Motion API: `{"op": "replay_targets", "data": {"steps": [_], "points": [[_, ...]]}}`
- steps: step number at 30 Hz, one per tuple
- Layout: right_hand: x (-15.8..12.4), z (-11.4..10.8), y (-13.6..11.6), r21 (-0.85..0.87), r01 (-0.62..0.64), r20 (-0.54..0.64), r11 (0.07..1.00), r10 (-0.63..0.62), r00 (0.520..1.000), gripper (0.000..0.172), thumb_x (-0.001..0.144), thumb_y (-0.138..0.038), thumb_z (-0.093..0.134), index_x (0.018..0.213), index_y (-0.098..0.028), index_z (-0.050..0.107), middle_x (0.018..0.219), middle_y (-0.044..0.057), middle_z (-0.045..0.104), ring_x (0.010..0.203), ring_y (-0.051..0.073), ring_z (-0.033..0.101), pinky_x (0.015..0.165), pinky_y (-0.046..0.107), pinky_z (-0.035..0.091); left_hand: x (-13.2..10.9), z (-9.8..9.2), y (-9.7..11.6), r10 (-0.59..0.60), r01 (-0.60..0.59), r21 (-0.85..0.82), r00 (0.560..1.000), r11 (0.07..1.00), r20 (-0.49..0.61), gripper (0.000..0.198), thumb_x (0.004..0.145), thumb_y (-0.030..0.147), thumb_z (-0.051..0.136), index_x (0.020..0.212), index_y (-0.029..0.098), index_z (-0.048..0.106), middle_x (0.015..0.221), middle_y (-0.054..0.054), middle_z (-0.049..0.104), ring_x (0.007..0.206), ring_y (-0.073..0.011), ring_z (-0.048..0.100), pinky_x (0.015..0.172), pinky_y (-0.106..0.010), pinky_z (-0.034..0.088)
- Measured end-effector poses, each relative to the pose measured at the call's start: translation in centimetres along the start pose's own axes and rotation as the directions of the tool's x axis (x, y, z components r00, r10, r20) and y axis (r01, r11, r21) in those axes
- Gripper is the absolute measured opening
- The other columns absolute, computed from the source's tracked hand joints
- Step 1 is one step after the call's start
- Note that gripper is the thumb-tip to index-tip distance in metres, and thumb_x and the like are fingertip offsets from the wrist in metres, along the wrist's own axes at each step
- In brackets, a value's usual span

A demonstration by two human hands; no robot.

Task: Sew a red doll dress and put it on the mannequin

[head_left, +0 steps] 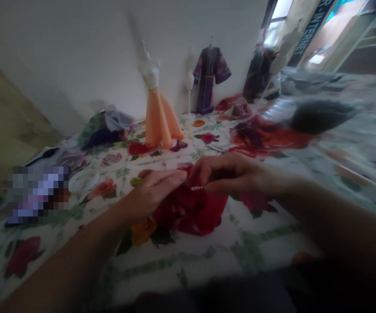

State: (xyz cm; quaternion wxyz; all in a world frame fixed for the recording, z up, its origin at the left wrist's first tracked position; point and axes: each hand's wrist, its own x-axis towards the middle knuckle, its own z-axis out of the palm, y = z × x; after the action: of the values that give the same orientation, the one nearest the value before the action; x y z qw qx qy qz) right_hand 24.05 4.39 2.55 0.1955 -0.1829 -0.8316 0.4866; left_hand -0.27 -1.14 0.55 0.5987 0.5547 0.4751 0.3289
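Observation:
A piece of red fabric (204, 213) lies bunched on the flowered tablecloth in front of me. My left hand (158, 184) is closed on its upper left edge, fingers pressed together. From the other side, my right hand (228, 171) pinches the cloth near the same spot, its fingertips close to those of the left. A short row of small white beads (197, 188) shows by my right thumb; whether it is sewn to the fabric I cannot tell. The fingers hide the part of the cloth between them.
Behind the hands stands a small white mannequin with a peach skirt (161, 121). A second mannequin wears a purple robe (209, 78), beside a bare one (189, 78). Orange-red cloth (269, 134) and clear plastic (354, 117) lie to the right. Folded fabrics (104, 126) sit back left.

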Motion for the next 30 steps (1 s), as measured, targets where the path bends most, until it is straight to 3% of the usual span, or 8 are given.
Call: {"op": "replay_targets", "data": {"steps": [5,11,15,22,30], "points": [[0.1,0.1,-0.1,0.072,0.013,0.011,0.997,-0.014,1.0,0.018,0.094,-0.034,0.066,0.09,-0.016,0.067,0.096,0.004,0.065,0.086,0.014,0.058,0.072,0.026,0.046,-0.2,0.2,0.3,0.076,-0.077,0.031,0.996,0.997,0.044,0.032,0.093,0.05,0.063,0.09,0.019,0.069,0.064,0.0,0.07,0.047,-0.0151,0.066,0.042,-0.021,0.053],[0.3,0.3,-0.3,0.09,0.012,0.055,0.996,-0.017,0.998,0.017,0.095,-0.032,0.066,0.09,-0.015,0.065,0.099,0.004,0.065,0.086,0.013,0.058,0.077,0.027,0.047,-0.2,0.2,0.2,0.12,-0.12,0.018,0.993,0.993,-0.001,0.043,0.097,0.057,0.053,0.089,0.017,0.067,0.068,-0.003,0.072,0.048,-0.0155,0.068,0.043,-0.02,0.051],[0.4,0.3,-0.4,0.06,0.041,0.047,0.997,-0.044,0.998,0.015,0.094,-0.029,0.067,0.089,-0.016,0.064,0.106,0.005,0.065,0.093,0.015,0.06,0.082,0.027,0.048,-0.3,0.3,0.3,0.158,-0.158,0.109,0.987,0.981,0.009,0.042,0.098,0.057,0.052,0.092,0.018,0.066,0.067,-0.002,0.07,0.051,-0.0158,0.068,0.046,-0.022,0.053],[0.3,0.2,-0.4,0.05,0.059,0.036,0.997,-0.061,0.998,0.017,0.095,-0.03,0.066,0.089,-0.014,0.065,0.104,0.005,0.064,0.09,0.014,0.06,0.081,0.027,0.048,-0.7,0.6,0.4,0.209,-0.202,0.173,0.978,0.964,-0.018,0.04,0.098,0.059,0.05,0.091,0.02,0.057,0.068,0.002,0.062,0.053,-0.0157,0.067,0.048,-0.024,0.054],[0.3,1.1,-0.1,0.113,0.168,-0.007,0.979,-0.168,0.986,0.013,0.094,-0.025,0.067,0.088,-0.013,0.065,0.1,0.006,0.064,0.091,0.015,0.061,0.082,0.028,0.05,-0.9,1.1,0.8,0.308,-0.289,0.252,0.95,0.924,-0.041,0.04,0.099,0.057,0.05,0.086,0.02,0.055,0.07,0.003,0.052,0.06,-0.0106,0.053,0.053,-0.021,0.047]]}}
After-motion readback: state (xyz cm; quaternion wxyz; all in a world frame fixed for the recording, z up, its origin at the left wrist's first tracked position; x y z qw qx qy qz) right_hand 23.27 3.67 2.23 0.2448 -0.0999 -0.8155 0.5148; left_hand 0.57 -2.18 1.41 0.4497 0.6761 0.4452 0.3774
